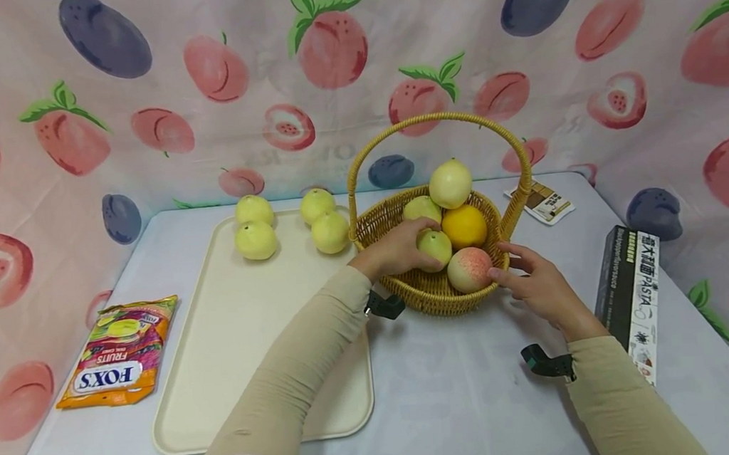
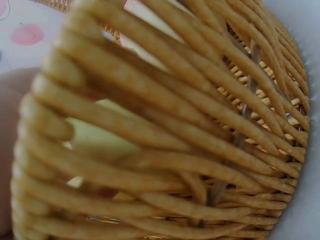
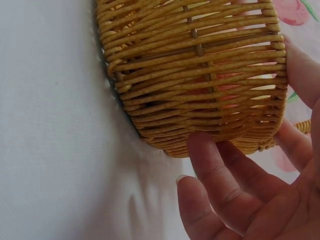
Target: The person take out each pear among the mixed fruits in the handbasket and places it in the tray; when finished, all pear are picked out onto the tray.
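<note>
A wicker basket (image 1: 431, 299) with a tall arched handle holds several fruits. My left hand (image 1: 398, 248) reaches over its left rim and grips a round yellow-green fruit (image 1: 435, 249) inside. Beside that fruit lie a peach (image 1: 469, 270), an orange (image 1: 464, 227), another yellow-green fruit (image 1: 422, 210) and a paler round one (image 1: 450, 184) on top. My right hand (image 1: 539, 281) holds the basket's right side, thumb at the rim near the peach. In the right wrist view its fingers (image 3: 215, 170) lie against the woven wall. Basket weave (image 2: 150, 115) hides most of the left wrist view.
Left of the basket is a cream tray (image 1: 269, 321) with several yellow-green fruits (image 1: 256, 240) at its far end. A FOX'S candy bag (image 1: 117, 354) lies at the left. On the right are a pasta box (image 1: 629, 292) and a small packet (image 1: 542, 203) behind the handle.
</note>
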The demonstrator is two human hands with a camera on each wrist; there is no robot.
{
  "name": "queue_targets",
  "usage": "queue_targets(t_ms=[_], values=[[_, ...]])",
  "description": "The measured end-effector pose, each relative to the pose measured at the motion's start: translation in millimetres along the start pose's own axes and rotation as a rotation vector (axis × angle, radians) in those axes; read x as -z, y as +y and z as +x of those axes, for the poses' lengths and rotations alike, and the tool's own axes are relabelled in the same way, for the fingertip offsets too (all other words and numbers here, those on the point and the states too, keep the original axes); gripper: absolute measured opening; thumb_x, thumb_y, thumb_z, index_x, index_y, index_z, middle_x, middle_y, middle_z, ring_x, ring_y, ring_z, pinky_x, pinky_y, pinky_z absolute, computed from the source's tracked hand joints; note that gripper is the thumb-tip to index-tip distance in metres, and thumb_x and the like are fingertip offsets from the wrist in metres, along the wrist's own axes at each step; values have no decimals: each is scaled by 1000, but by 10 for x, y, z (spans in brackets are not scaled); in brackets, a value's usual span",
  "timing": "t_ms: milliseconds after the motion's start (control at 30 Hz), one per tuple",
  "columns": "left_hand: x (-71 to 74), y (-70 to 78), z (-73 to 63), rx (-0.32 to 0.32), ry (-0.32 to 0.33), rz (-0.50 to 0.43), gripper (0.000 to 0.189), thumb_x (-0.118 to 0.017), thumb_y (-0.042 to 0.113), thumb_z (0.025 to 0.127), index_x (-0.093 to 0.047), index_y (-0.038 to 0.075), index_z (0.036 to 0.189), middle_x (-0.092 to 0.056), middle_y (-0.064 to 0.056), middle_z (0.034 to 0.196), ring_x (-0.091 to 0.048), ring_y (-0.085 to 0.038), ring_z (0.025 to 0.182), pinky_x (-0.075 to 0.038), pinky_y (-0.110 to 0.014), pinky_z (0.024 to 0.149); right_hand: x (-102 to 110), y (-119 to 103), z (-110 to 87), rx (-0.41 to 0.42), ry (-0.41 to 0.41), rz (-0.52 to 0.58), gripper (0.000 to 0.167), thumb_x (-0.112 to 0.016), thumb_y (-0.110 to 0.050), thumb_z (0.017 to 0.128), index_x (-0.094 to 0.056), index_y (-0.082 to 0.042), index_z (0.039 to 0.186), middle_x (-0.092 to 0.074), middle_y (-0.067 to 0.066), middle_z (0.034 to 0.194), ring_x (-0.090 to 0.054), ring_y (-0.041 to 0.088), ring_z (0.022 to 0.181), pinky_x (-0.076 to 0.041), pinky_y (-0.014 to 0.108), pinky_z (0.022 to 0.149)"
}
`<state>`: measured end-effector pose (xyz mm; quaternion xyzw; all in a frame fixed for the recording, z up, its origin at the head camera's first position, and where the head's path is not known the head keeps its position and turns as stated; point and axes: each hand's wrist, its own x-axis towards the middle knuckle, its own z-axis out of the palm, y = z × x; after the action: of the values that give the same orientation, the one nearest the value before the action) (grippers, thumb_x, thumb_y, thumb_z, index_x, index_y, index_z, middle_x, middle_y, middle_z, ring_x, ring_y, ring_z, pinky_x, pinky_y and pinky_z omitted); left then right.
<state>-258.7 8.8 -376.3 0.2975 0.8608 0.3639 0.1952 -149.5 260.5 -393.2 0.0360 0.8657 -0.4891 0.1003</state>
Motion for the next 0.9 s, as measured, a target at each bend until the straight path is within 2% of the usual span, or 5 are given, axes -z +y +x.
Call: queue_targets(t_ms=[200, 500, 633, 900], values=[[7, 4, 14, 2, -39, 76, 70, -81, 26, 87, -47, 15, 148, -45, -8, 149, -45, -20, 130, -39, -31, 103, 6, -2, -4, -1, 4, -6, 86, -65, -53, 94, -26, -13, 160, -33, 31, 152, -51, 43, 121, -52, 49, 91], [5, 15, -2, 78, -83, 61, 70, -78, 29, 90, -45, 22, 151, -45, -3, 152, -44, -22, 134, -39, -36, 105, -14, 4, -6, -7, -4, -7, 89, -65, -55, 93, -26, -13, 160, -32, 32, 152, -52, 43, 121, -52, 49, 91], [15, 15, -11, 57, -80, 50, 68, -77, 27, 91, -45, 20, 150, -46, -5, 151, -46, -21, 130, -41, -35, 102, -10, -1, -12, -14, -1, -12, 88, -65, -55, 93, -26, -14, 160, -32, 31, 153, -52, 43, 122, -52, 51, 93], [83, 33, -69, -22, -19, 14, 70, -77, 25, 90, -43, 19, 151, -47, -3, 149, -48, -18, 127, -40, -32, 102, -7, -24, -7, -6, 2, -21, 89, -65, -56, 92, -26, -13, 160, -32, 31, 153, -49, 44, 125, -52, 48, 92]])
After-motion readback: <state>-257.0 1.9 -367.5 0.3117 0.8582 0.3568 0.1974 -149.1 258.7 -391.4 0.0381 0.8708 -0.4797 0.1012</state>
